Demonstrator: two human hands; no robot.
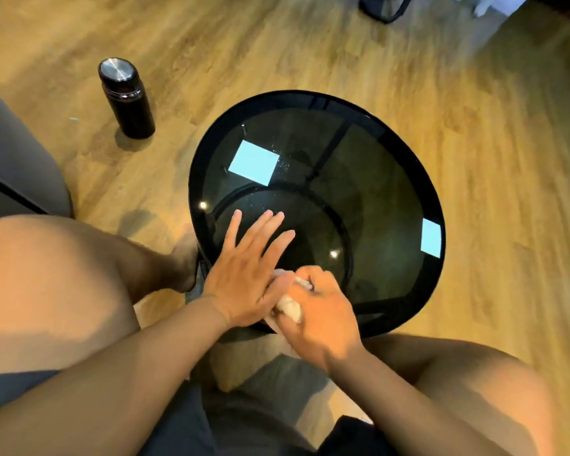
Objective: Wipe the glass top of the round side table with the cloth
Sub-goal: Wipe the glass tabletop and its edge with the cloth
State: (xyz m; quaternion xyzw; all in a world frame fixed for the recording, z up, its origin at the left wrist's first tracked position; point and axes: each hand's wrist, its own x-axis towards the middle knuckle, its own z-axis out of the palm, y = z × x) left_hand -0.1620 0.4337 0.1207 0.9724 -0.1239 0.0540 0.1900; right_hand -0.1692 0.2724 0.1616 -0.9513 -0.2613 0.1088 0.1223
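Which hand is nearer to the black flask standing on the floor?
Left. The left hand lies flat on the table's near-left edge, on the black flask side. The right hand grips the cloth farther right, away from it.

No legible text, label or brand anywhere, perhaps owing to blur (flask point(126, 97) apparently unmarked).

White cloth point(292, 307), dark smoked glass top point(375, 199), black flask point(127, 100)

A home living room, by every sign — warm wood-plank floor point(310, 54), grey sofa point(10, 166) edging in at left, black flask point(125, 97) standing on the boards, round glass-topped desk point(392, 179) between bare knees.
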